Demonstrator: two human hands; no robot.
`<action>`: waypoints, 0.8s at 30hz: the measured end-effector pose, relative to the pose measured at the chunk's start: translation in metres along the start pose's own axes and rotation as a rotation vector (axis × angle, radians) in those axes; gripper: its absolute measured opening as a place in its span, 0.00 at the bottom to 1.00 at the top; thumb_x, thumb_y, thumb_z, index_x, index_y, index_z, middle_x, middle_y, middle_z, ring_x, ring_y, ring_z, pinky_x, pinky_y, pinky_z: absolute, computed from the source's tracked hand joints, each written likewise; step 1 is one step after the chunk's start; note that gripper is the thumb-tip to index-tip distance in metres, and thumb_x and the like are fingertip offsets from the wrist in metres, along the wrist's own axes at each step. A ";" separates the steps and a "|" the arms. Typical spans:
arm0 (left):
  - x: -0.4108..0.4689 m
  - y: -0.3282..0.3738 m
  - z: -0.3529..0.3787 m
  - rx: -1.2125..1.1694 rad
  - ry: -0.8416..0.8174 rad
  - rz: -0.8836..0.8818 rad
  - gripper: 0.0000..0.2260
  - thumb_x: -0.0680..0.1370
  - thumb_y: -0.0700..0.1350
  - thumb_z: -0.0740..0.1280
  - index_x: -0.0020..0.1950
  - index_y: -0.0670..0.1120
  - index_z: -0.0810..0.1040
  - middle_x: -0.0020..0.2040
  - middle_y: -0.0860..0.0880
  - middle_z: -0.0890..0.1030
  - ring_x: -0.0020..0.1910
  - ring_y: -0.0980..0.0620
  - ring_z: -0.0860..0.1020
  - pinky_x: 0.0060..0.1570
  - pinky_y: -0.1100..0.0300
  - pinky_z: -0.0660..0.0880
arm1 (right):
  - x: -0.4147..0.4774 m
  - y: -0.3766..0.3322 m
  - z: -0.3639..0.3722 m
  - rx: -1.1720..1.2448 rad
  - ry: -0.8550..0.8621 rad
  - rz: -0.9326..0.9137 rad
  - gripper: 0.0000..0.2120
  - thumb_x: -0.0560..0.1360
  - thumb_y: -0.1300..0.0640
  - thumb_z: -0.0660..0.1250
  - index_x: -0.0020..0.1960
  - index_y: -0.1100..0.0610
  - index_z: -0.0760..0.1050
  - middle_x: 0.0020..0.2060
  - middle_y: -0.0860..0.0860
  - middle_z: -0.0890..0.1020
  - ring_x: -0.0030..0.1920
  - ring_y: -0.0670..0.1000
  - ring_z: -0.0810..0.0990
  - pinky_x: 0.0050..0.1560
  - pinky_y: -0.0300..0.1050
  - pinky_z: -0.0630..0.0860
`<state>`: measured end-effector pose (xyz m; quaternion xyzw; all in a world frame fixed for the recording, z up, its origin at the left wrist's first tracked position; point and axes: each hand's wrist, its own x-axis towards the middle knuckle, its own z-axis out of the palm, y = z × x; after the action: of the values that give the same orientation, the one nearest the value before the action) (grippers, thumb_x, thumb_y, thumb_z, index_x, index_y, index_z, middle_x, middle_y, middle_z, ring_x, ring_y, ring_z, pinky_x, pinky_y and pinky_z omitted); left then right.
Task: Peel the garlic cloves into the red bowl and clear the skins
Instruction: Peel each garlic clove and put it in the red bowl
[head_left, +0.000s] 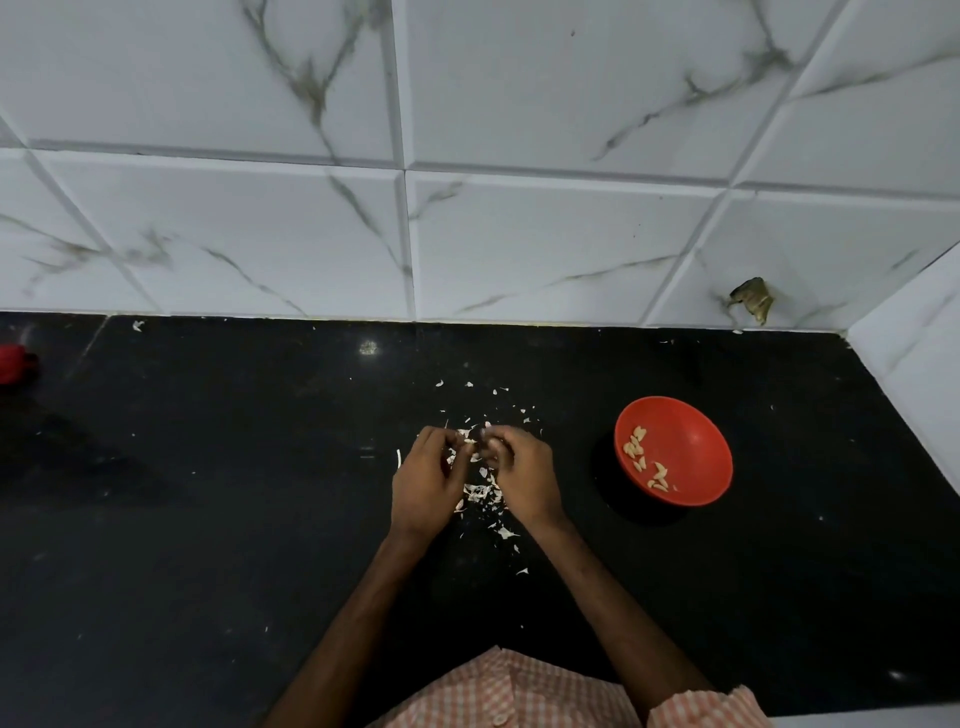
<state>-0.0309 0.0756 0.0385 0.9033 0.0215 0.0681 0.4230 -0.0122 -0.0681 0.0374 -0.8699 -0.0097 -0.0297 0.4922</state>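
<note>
My left hand (426, 478) and my right hand (524, 475) meet fingertip to fingertip over the black counter, pinching a small garlic clove (474, 440) between them; the clove is mostly hidden by the fingers. White garlic skins (480, 491) lie scattered under and around both hands. The red bowl (691, 452) stands to the right of my right hand, apart from it, with several peeled cloves (647, 460) inside on its left side.
The black counter (208, 519) runs back to a white marble-tiled wall (467, 234), with a side wall at the far right (924, 353). A red object (13, 362) shows partly at the left edge. A tile is chipped at the back right (753, 301).
</note>
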 end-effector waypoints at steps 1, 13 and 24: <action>0.000 0.000 0.000 0.006 -0.001 0.000 0.05 0.81 0.52 0.66 0.50 0.52 0.77 0.48 0.60 0.75 0.40 0.61 0.77 0.35 0.65 0.67 | 0.000 0.002 -0.001 -0.158 -0.010 -0.008 0.10 0.82 0.56 0.64 0.48 0.58 0.82 0.42 0.50 0.83 0.40 0.45 0.82 0.44 0.46 0.81; 0.002 0.014 0.007 0.100 -0.091 0.219 0.05 0.80 0.50 0.69 0.52 0.49 0.78 0.47 0.60 0.75 0.38 0.62 0.72 0.36 0.60 0.73 | -0.001 -0.011 -0.008 1.431 -0.120 0.548 0.29 0.82 0.42 0.52 0.71 0.62 0.70 0.67 0.59 0.79 0.69 0.56 0.77 0.59 0.46 0.79; 0.010 0.053 0.054 -0.383 -0.023 0.063 0.07 0.76 0.41 0.73 0.45 0.53 0.82 0.45 0.56 0.84 0.46 0.58 0.82 0.49 0.53 0.79 | -0.005 0.011 -0.066 1.724 0.081 0.522 0.34 0.81 0.39 0.52 0.72 0.66 0.69 0.69 0.63 0.76 0.69 0.59 0.76 0.65 0.51 0.77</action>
<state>-0.0141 0.0013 0.0458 0.8073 -0.0252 0.0738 0.5850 -0.0195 -0.1304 0.0619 -0.1716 0.1868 0.0699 0.9648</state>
